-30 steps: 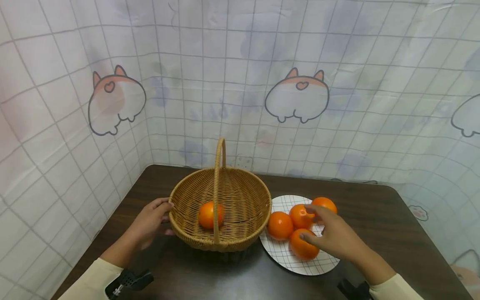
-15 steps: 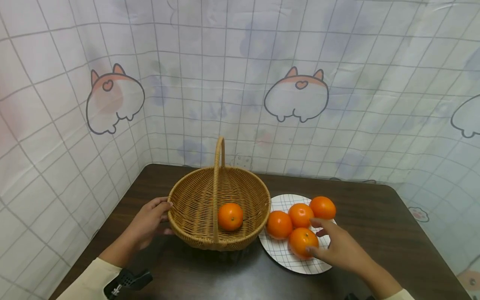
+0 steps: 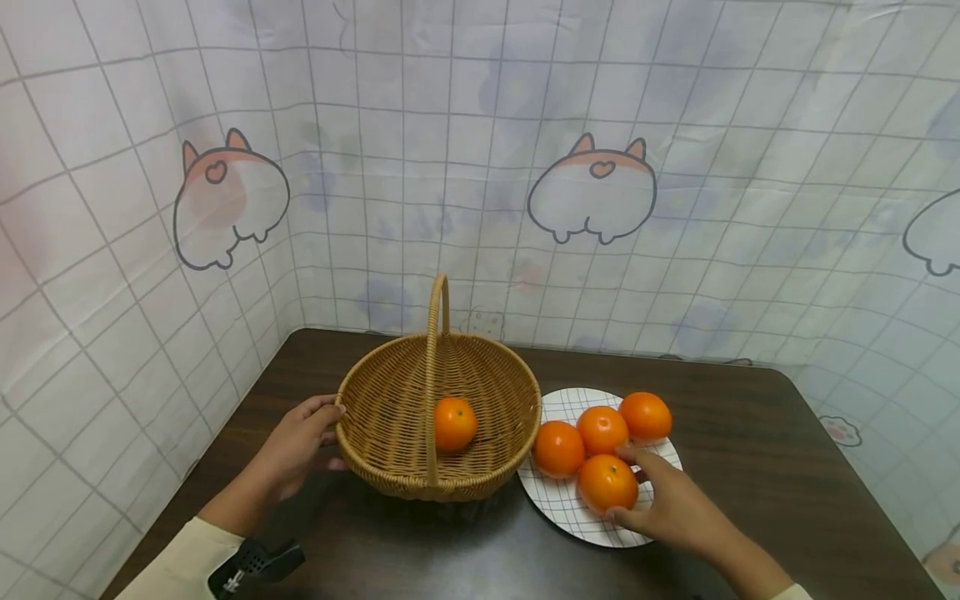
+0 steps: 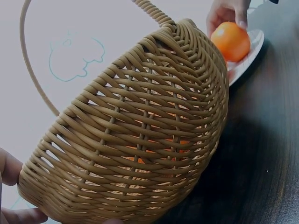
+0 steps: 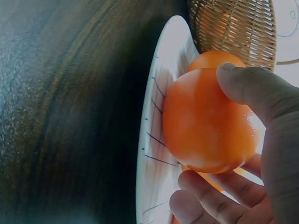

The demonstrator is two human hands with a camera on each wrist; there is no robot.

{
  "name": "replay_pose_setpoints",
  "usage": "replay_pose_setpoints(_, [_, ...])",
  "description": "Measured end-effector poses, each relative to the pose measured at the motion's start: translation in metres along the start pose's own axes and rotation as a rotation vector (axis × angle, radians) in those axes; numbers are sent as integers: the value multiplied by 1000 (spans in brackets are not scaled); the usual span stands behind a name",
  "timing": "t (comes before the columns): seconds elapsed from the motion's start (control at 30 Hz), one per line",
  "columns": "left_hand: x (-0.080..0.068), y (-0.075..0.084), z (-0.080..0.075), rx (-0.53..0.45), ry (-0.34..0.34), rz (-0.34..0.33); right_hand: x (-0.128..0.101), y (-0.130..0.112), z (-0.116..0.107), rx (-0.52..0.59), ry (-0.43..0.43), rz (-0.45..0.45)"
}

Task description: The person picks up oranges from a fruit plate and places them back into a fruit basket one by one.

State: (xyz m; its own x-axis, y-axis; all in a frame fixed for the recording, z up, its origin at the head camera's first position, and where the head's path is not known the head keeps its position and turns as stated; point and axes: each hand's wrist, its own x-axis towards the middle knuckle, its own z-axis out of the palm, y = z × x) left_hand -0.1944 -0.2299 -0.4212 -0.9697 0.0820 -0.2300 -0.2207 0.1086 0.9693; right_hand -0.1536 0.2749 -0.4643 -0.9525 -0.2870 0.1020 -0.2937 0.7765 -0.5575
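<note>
A woven wicker basket (image 3: 480,487) with a tall arched handle stands mid-table in the head view. One orange (image 3: 454,424) lies inside it. My left hand (image 3: 296,446) grips the basket's left rim, the thumb and fingers on either side of the wall. Right of the basket, a white plate with dark grid lines (image 3: 558,504) bears several oranges. My right hand (image 3: 675,504) is around the nearest orange (image 3: 606,485). In the right wrist view, the thumb presses that orange (image 5: 210,123) from one side and fingers touch it from the other.
Close behind the held orange sit other oranges on the plate, among them a left one (image 3: 558,450), a middle one (image 3: 602,430) and a right one (image 3: 646,417). The dark wooden table (image 3: 757,450) ends at a grid-patterned curtain (image 3: 480,208).
The orange in the basket rolled right, then slightly back. My right hand came down from over the plate and closed around the nearest orange. My left hand stayed on the rim.
</note>
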Motion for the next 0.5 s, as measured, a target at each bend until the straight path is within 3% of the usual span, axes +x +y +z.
replay_pose_setpoints(0.5, [-2, -2, 1, 14, 9, 13, -3, -4, -2, -11, 0, 29])
